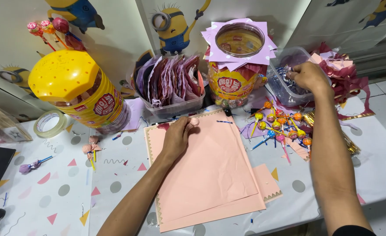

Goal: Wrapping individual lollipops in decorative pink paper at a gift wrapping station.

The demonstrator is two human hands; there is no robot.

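Pink paper sheets point(206, 170) under left hand point(175, 139), grip pinching wrapped lollipop point(194, 121); right hand point(308, 76) in clear tub point(284, 59), grip unclear.

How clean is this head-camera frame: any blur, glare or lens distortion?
Head view: evenly lit, soft shadows; slight motion blur on the right hand in the clear plastic tub; left hand and pink paper sharp; mild glare on the yellow lid; edges bow outward.

I count two big candy jars point(81, 94) at ten and twelve o'clock, two clear tubs point(171, 107), one tape roll point(49, 123), and two hands point(177, 136).
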